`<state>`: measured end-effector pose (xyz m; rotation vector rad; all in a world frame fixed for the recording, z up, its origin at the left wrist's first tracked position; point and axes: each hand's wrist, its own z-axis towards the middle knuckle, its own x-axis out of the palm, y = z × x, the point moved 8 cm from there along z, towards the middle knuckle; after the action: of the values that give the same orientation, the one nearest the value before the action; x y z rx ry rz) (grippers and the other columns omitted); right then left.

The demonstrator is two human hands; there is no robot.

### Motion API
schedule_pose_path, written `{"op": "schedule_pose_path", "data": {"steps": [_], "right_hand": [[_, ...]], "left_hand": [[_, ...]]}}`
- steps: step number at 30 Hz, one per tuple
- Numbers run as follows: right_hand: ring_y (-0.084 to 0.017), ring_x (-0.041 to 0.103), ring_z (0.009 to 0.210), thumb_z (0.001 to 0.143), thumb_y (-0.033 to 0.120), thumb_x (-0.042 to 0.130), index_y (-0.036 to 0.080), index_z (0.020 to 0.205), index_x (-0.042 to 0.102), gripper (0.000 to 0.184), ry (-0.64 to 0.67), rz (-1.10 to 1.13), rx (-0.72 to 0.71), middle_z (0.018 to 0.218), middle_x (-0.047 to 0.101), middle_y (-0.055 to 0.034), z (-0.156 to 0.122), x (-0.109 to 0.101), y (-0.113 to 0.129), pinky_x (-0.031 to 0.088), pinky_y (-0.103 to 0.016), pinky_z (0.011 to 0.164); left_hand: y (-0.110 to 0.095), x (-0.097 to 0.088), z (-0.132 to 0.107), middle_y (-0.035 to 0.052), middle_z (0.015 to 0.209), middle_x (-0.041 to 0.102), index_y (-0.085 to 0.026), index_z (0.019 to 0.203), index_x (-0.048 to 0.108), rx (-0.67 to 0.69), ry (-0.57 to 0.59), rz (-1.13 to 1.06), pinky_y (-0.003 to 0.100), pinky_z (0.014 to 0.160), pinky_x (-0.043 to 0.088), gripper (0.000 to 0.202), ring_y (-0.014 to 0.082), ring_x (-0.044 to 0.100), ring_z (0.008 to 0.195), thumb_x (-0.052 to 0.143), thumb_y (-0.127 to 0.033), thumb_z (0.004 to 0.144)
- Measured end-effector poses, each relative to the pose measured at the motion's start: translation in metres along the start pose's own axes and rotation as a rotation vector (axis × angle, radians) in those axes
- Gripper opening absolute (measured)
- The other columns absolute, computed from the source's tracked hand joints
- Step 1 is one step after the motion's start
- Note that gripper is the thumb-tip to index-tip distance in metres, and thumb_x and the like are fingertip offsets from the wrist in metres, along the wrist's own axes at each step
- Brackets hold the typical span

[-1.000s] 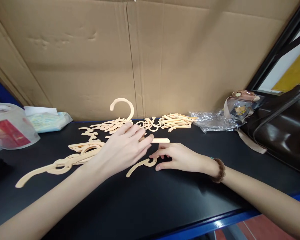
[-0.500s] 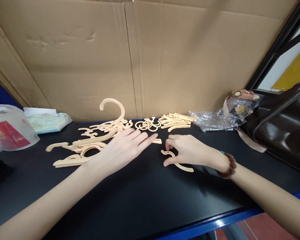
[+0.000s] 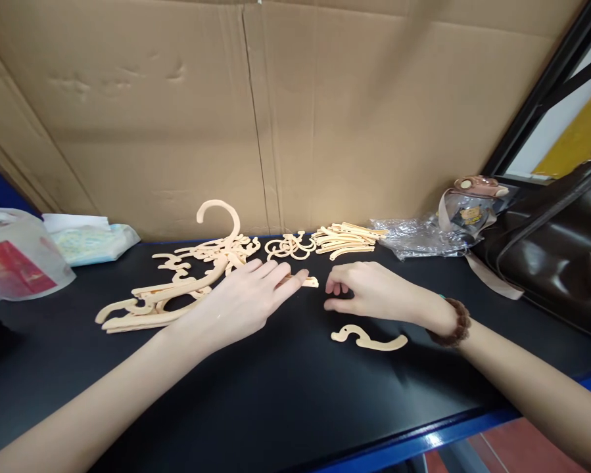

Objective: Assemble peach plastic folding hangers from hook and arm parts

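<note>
Surface (image 3: 285, 407) carries all the parts. The left hand (image 3: 248, 299) lies palm down over a bar (image 3: 311, 282) whose end projects past the fingertips; the fingers hide the contact, so whether they grip or only rest cannot be told. The right hand (image 3: 374, 292) is empty, fingers curled, thumb apart from them. A curved piece (image 3: 371, 344) lies on the surface just below the right hand, not touched by it. Overlapping hanger parts (image 3: 142, 321) extend from behind the left wrist, and a large hook (image 3: 235, 220) rises behind the left hand. Caution: lowering the right wrist carelessly could knock the curved piece aside. Sideways travel of the left forearm could drag the hanger parts, if they touch it. A backward sweep of the left fingers could scatter the loose small parts (image 3: 210, 250).
</note>
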<state>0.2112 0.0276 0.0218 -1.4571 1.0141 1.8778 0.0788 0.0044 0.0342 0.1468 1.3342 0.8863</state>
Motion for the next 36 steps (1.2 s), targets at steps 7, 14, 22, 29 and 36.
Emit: {"op": "schedule_pose_path", "data": {"steps": [7, 14, 22, 29, 36], "right_hand": [[-0.016, 0.059, 0.075, 0.071, 0.043, 0.075, 0.023, 0.082, 0.069, 0.023, 0.248, 0.045, -0.09, 0.088, 0.066, 0.0018, -0.016, 0.006, 0.007, 0.037, -0.025, 0.061], [-0.014, 0.057, 0.065, 0.074, 0.019, 0.064, 0.018, 0.075, 0.066, 0.003, 0.139, 0.006, -0.082, 0.078, 0.067, -0.0007, -0.011, 0.008, 0.012, 0.037, -0.025, 0.059], [-0.012, 0.061, 0.063, 0.079, 0.02, 0.059, 0.018, 0.079, 0.063, 0.005, 0.182, 0.314, -0.109, 0.073, 0.067, 0.0002, -0.008, 0.008, 0.007, 0.044, -0.021, 0.056], [-0.012, 0.062, 0.066, 0.087, 0.026, 0.058, 0.018, 0.088, 0.048, 0.012, 0.128, 0.927, -0.089, 0.072, 0.063, 0.0012, 0.003, 0.008, 0.01, 0.052, -0.026, 0.066], [-0.01, 0.059, 0.07, 0.087, 0.029, 0.059, 0.018, 0.094, 0.052, 0.015, 0.019, 1.193, -0.013, 0.079, 0.056, 0.0014, 0.013, 0.012, -0.011, 0.05, -0.026, 0.069]], "left_hand": [[-0.006, -0.001, 0.003, 0.0063, 0.098, 0.063, -0.012, 0.13, 0.048, 0.026, -0.001, -0.022, 0.033, 0.073, 0.04, 0.057, 0.0212, 0.057, 0.084, 0.042, 0.005, 0.076], [-0.007, -0.005, 0.004, 0.0085, 0.097, 0.063, -0.011, 0.123, 0.052, 0.014, -0.005, -0.036, 0.033, 0.073, 0.041, 0.05, 0.0221, 0.058, 0.084, 0.045, 0.002, 0.075], [-0.006, -0.013, 0.005, 0.011, 0.09, 0.064, -0.008, 0.111, 0.056, -0.026, -0.04, -0.049, 0.033, 0.07, 0.046, 0.041, 0.0241, 0.061, 0.082, 0.043, 0.001, 0.073], [-0.006, -0.012, 0.004, 0.0087, 0.085, 0.063, -0.011, 0.106, 0.054, -0.039, -0.054, -0.079, 0.03, 0.064, 0.047, 0.034, 0.0222, 0.061, 0.076, 0.041, 0.0, 0.077], [-0.005, -0.009, 0.003, 0.0056, 0.079, 0.062, -0.012, 0.105, 0.052, -0.062, -0.035, -0.087, 0.028, 0.053, 0.045, 0.037, 0.0193, 0.061, 0.063, 0.038, 0.003, 0.074]]}}
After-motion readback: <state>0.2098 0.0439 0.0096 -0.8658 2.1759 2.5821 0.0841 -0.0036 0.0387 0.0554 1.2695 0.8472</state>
